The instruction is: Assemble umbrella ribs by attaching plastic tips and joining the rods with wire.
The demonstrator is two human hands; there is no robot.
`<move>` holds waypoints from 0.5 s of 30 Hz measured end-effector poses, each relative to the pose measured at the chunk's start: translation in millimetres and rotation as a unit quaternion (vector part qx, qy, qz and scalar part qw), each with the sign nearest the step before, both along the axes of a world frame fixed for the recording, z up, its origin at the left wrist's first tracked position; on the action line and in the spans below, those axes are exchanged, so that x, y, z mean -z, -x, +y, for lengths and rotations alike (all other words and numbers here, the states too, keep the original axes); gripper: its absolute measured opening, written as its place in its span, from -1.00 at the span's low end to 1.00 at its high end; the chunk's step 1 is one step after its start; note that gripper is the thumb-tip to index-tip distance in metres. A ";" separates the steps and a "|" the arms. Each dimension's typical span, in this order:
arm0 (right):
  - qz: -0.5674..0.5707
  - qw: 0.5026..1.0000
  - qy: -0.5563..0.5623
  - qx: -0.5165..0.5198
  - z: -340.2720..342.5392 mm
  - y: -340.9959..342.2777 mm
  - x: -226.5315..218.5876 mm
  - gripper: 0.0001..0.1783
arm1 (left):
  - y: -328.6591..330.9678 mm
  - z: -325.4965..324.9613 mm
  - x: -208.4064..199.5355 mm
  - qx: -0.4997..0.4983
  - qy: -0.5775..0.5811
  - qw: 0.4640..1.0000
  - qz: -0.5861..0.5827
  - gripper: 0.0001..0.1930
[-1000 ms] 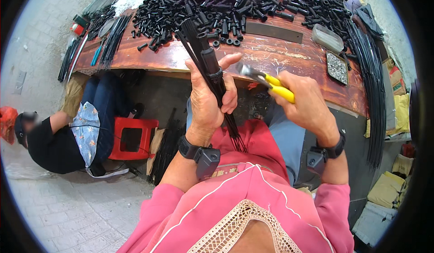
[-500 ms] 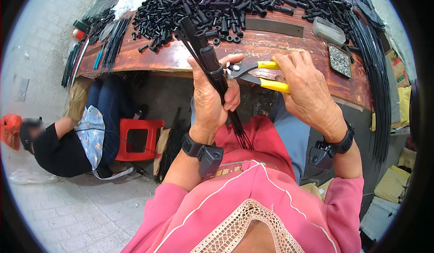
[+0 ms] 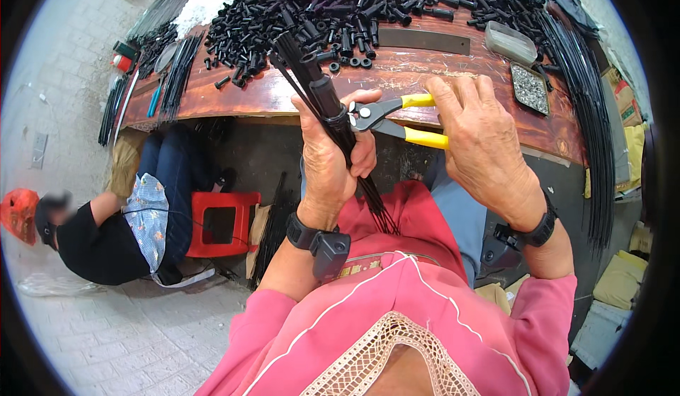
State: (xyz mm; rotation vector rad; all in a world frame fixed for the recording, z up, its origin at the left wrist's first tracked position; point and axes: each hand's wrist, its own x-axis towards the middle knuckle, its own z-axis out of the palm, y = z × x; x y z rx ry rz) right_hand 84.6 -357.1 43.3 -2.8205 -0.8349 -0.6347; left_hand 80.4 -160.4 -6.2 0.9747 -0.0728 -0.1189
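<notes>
My left hand [image 3: 322, 162] is closed around a slanting bundle of thin black rods [image 3: 374, 201]. Black tubular fittings [image 3: 326, 97] sit on the upper part of that bundle, above my fingers. In my right hand [image 3: 485, 141] are pliers with yellow handles [image 3: 426, 139], the two handles spread apart. The dark jaws of the pliers reach the side of the fittings beside my left fingertips. What the jaws bite on is too small to make out.
The wooden table [image 3: 467, 98] carries a heap of black plastic tube parts [image 3: 297, 24], a metal strip [image 3: 425, 41], a clear box [image 3: 510, 42] and a tray of small metal pieces [image 3: 530, 88]. Long black rods [image 3: 584, 127] hang at right. A person [image 3: 106, 244] sits by a red stool [image 3: 224, 201].
The plier jaws have come slightly closer to the fittings, and the handles look a little wider apart. The surroundings have shifted slightly in view. Both hands keep their holds.
</notes>
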 end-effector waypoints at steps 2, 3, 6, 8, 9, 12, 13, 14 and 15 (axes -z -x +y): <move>-0.003 0.999 0.052 0.011 -0.9 2.8 -8.0 -0.42 | 0.6 -1.1 -1.2 -0.003 -0.005 1.000 0.002 0.04; -0.004 0.999 0.051 0.012 -0.8 3.8 -12.1 -0.42 | 1.4 -2.2 -2.1 -0.009 -0.016 1.000 0.001 0.04; 0.005 0.997 0.064 0.036 1.2 7.8 -17.9 -0.45 | 3.2 -3.7 -1.4 -0.019 -0.026 0.999 -0.002 0.04; -0.007 0.996 0.060 0.059 3.4 8.2 -14.0 -0.55 | 1.2 -4.0 -0.2 -0.017 -0.023 1.000 -0.008 0.04; -0.010 0.996 0.059 0.060 4.4 8.5 -9.7 -0.55 | 0.4 -3.7 1.1 -0.019 -0.024 1.000 -0.006 0.03; 0.049 0.995 0.050 0.070 8.0 6.1 1.0 -0.64 | -4.4 -2.8 1.2 -0.026 -0.036 0.999 -0.008 0.03; 0.050 0.995 0.046 0.066 10.2 4.8 3.3 -0.64 | -4.0 -1.2 2.0 -0.035 -0.046 0.998 -0.006 0.02; 0.037 0.997 0.035 0.058 11.9 2.7 6.0 -0.68 | -5.6 -0.3 2.7 -0.035 -0.042 0.998 -0.001 0.03; 0.024 0.998 0.024 0.050 13.7 2.2 9.6 -0.71 | -2.1 3.3 4.1 -0.038 -0.046 0.998 0.002 0.03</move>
